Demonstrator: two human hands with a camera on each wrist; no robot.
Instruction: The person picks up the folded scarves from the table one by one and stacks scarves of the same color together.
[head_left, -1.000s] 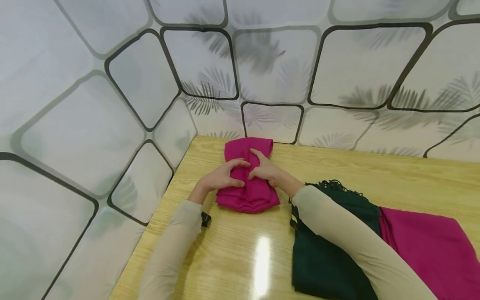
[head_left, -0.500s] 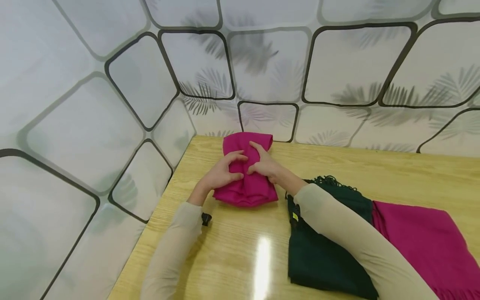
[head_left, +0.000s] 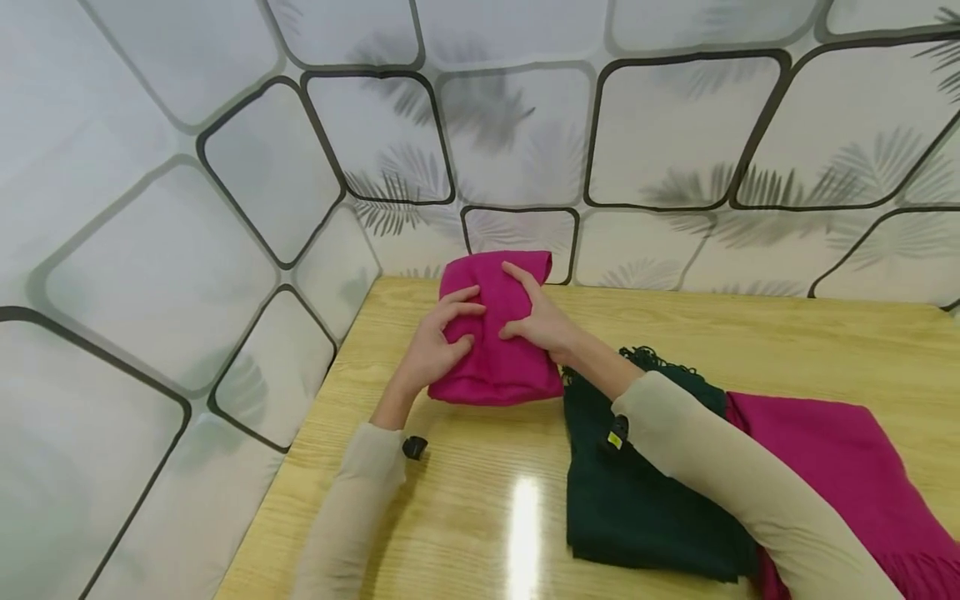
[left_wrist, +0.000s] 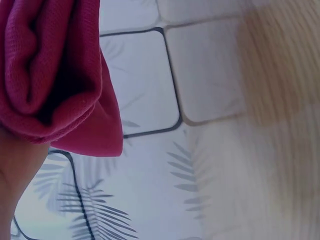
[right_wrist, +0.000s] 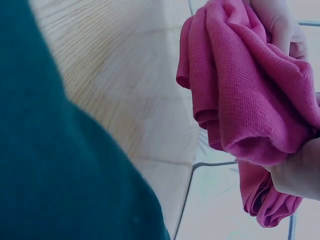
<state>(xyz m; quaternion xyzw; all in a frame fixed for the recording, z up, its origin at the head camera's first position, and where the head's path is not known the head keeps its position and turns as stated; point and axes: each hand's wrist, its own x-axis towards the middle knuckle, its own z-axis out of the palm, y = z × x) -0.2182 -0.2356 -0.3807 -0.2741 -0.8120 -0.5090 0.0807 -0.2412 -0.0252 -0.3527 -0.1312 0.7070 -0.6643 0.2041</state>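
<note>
A folded magenta woven cloth bundle (head_left: 495, 333) lies at the far left corner of the pale wooden table (head_left: 750, 350), its far end close to the wall of white panels with dark rounded outlines and grey palm-leaf prints (head_left: 525, 142). The left hand (head_left: 435, 346) grips the bundle from its 9 o'clock side, fingers curled onto the top and pinching the fabric. The right hand (head_left: 543, 321) holds it from 3 o'clock, fingers bent over the top folds; the two hands' fingertips lie near each other across the middle. The right wrist view shows the cloth's layered folds bunched in a hand's grasp.

At 5 o'clock from the bundle, just beside it, lies a dark green fringed folded scarf (head_left: 645, 508), with the right forearm's beige sleeve (head_left: 735, 475) crossing over it. At 3 o'clock of the green scarf, touching it, lies a second magenta fringed scarf (head_left: 847, 458).
</note>
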